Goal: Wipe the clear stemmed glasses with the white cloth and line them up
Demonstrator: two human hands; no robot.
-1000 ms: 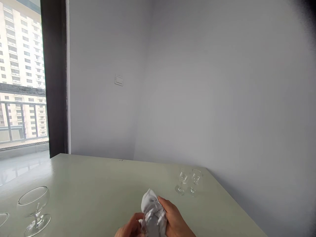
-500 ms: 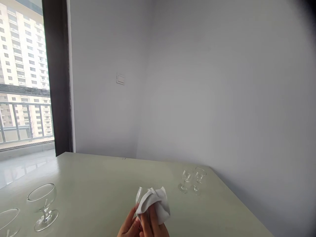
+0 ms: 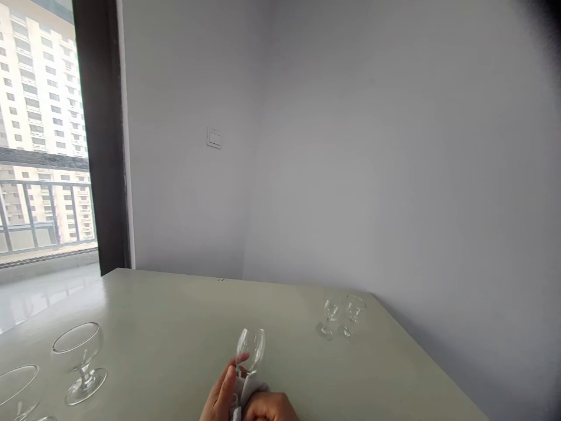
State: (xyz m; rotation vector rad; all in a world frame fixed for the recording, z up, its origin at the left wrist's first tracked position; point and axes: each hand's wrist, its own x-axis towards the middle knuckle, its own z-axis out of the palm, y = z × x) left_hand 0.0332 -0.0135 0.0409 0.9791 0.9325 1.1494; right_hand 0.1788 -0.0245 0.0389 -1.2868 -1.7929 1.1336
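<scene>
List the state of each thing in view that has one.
Small stemmed glass: bowl up, slightly tilted, held in left hand
White cloth: bunched, pressed by right hand
Large stemmed glass: standing upright, empty
Second large glass: standing upright, partly cropped
Far small glass: standing upright
Second far small glass: standing upright

Pale grey walls (image 3: 350, 146) meet in a corner above a pale green table (image 3: 175, 304). A dark window frame (image 3: 101, 134) shows a balcony railing (image 3: 44, 213) outside.

Bare left hand (image 3: 220, 390) and bare right hand (image 3: 268, 408)
</scene>
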